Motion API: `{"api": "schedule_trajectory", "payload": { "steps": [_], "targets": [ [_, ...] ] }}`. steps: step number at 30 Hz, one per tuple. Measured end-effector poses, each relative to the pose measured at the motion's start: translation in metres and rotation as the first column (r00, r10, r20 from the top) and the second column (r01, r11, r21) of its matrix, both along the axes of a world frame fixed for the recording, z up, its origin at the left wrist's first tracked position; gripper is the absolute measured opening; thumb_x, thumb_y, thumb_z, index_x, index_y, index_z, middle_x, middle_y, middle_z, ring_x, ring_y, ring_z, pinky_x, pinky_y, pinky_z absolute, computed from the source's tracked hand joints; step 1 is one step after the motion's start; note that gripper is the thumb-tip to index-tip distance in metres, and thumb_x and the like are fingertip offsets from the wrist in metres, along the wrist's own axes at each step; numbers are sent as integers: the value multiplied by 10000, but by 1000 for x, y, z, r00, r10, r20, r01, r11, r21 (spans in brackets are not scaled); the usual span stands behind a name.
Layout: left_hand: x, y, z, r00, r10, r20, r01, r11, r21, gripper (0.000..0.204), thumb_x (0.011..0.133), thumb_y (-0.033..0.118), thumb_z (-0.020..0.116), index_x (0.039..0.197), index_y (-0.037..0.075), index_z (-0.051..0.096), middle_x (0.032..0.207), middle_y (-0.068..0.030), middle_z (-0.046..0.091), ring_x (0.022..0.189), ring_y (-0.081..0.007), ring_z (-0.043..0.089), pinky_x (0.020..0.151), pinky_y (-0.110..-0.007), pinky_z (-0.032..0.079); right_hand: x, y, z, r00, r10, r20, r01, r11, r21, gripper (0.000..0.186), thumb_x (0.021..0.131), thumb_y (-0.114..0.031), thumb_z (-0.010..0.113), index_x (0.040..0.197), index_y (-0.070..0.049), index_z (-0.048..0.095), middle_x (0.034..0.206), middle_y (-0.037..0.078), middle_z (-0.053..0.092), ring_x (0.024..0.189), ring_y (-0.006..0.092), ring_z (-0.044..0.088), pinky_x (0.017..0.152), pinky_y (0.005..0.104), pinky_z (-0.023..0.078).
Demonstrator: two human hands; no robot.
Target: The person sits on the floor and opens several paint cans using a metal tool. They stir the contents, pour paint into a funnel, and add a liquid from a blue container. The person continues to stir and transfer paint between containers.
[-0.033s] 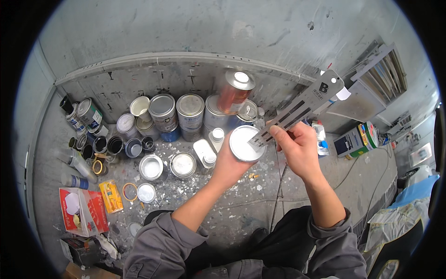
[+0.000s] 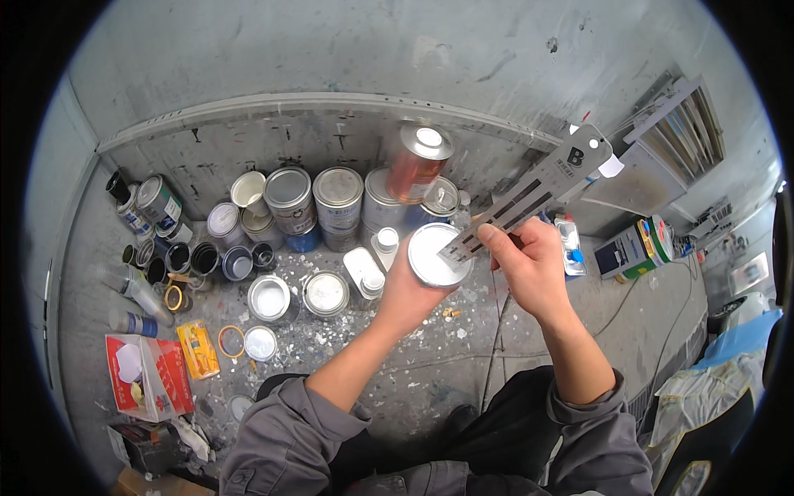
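Head view: right hand (image 2: 538, 263), fingers pinched tight, thumb on top, on a flat grey slotted strip (image 2: 538, 186). Left hand (image 2: 407, 293) curls round the near-left side of a white-filled cup (image 2: 432, 248); thickness of the strip between its grip and that of the other not an issue, they're apart, and the left fingertips are hidden under the cup, so spread can't be told exactly, but it clearly has hold.

Key relation: cup mouth lies just left of and slightly below the right fingers, facing up. Strip's long axis slants, lower end at the white inside the rim, upper end far up and right of the fingers. Dip depth: can't tell. Right hand nearer the strip, left nearer the cup.

Around: white flat bottle (image 2: 362, 269) just left of the left fingers; silver-lidded can (image 2: 339, 198) farther up-left; orange-red can (image 2: 420, 169) beyond the cup, support unclear. Blue-capped container (image 2: 572, 248) just right of the right fingers; green-sided tin (image 2: 635, 248) farther right. Speckled floor (image 2: 463, 339) below both hands. Nothing visible between right fingers and cup mouth except the strip.
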State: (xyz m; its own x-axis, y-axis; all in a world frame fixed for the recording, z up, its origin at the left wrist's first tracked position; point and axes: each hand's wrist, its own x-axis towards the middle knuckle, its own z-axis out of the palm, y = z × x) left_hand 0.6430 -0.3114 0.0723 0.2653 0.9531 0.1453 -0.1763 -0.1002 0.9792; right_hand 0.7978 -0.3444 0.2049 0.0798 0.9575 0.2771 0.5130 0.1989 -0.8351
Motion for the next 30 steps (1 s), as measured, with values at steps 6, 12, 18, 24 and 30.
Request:
{"api": "schedule_trajectory", "payload": {
  "steps": [6,12,18,24,30],
  "targets": [
    [0,1,-8,1000,-7,-6,7,999,41,833,784,169,940,1464,26,481,1387,-126,641,1311,-253,620,1112,-393,491,6,7,33,993,12,-117,-2,996,88,217,1011,-139,730,1130,37,773,756,-9,668,648,53,562,586,234,440],
    [1,0,-2,1000,19,3,-19,999,48,852,778,167,944,1473,27,471,1405,-127,632,1320,-251,615,1112,-392,492,13,12,5,998,-61,32,59,996,72,200,1007,-128,727,1126,25,775,721,-23,644,621,51,547,571,240,438],
    [1,0,-2,1000,0,11,0,1000,-8,854,779,173,945,1473,29,468,1394,-132,638,1310,-254,621,1105,-391,498,-3,0,-1,1000,12,-10,-11,998,55,192,1009,-110,719,1123,36,769,787,-8,667,646,62,557,578,250,453],
    [1,0,-4,1000,8,-5,-8,999,39,837,784,168,941,1467,26,478,1395,-132,639,1313,-252,620,1109,-390,492,2,7,33,998,14,-66,-5,991,137,201,1016,-131,727,1115,39,767,772,-13,663,649,55,556,584,237,448],
    [2,0,-3,1000,12,8,-12,999,41,835,787,178,939,1466,23,479,1388,-132,645,1307,-252,624,1106,-385,492,8,9,4,998,-65,7,65,996,57,157,977,-79,730,1082,34,760,825,43,731,694,70,617,620,259,481]
  ]
}}
